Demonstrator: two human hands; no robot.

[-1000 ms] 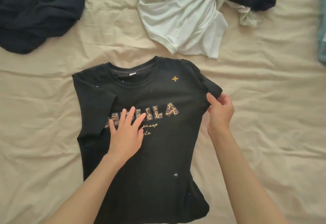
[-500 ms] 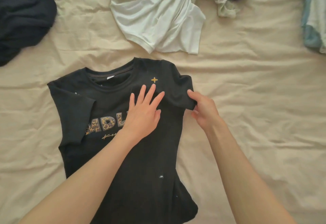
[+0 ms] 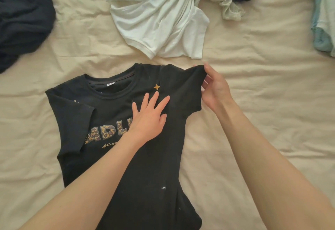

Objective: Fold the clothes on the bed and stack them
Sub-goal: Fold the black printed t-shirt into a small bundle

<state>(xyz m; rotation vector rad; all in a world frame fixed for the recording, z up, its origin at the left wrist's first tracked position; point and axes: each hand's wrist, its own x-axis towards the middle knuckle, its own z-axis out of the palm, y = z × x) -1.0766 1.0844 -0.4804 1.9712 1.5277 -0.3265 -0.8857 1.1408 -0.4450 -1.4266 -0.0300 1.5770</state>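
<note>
A dark garment [image 3: 21, 21] lies bunched at the far left of the bed [image 3: 262, 88]. The black T-shirt [image 3: 112, 113] lies face up at centre, collar away from the person, long axis running toward them; its left sleeve is already folded inward. The left hand [image 3: 148, 117] presses flat on the chest, fingers [image 3: 164, 102] straight and spread, beside the likely fold line. Nearer the loose edge, the right hand [image 3: 215, 88] pinches the right sleeve [image 3: 192, 83] from the outside, wrist bent inward. The next fold probably carries this sleeve leftward across the chest. A crumpled white shirt [image 3: 159, 21] waits beyond.
</note>
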